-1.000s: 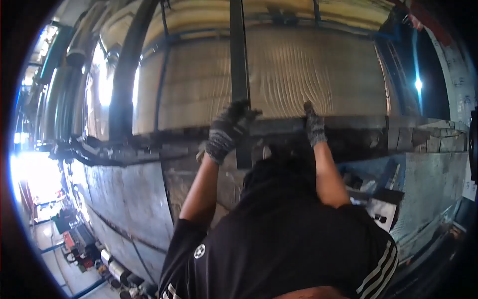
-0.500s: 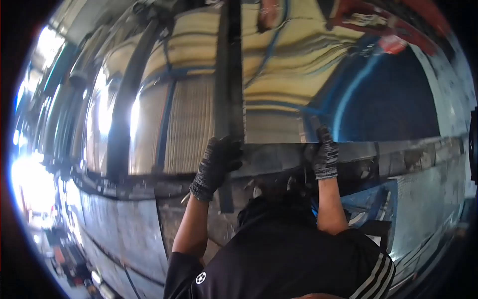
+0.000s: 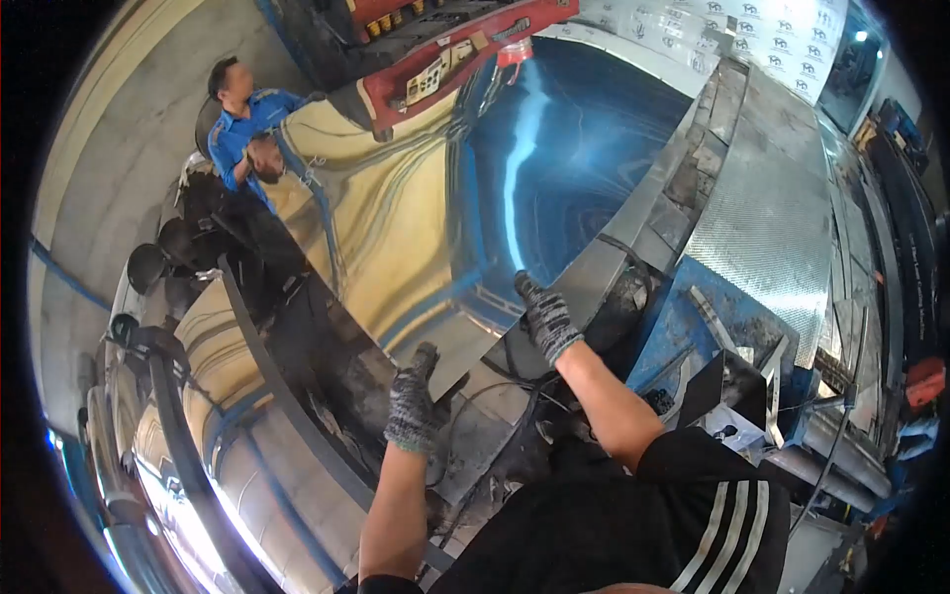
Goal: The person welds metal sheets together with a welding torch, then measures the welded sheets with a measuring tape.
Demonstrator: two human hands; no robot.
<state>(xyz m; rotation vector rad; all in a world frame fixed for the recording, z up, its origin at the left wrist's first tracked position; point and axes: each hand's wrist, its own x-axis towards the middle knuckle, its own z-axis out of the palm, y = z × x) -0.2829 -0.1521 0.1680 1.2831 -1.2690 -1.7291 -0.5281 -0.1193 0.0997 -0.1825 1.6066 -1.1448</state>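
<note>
A large mirror-like metal sheet [image 3: 396, 238] lies in front of me, its near corner pointing toward my body. My left hand [image 3: 412, 399], in a grey and black knitted glove, grips the sheet near that corner, with the thumb on top. My right hand [image 3: 547, 319], gloved the same way, holds the sheet's near right edge, its thumb on the surface and its other fingers hidden beneath. At the far left side of the sheet stands a person in blue [image 3: 242, 124], a gloved hand close to the sheet's edge.
A red machine part [image 3: 435, 74] with a tray reaches over the sheet's far side. Another shiny sheet [image 3: 213, 366] and dark bars are at the left. On the right are a perforated metal plate [image 3: 767, 213], a blue frame and metal scraps.
The view has swung to the right and the sheet now appears turned diagonally. My left hand, earlier beside the sheet's left corner, is now on it. The person in blue has come into view.
</note>
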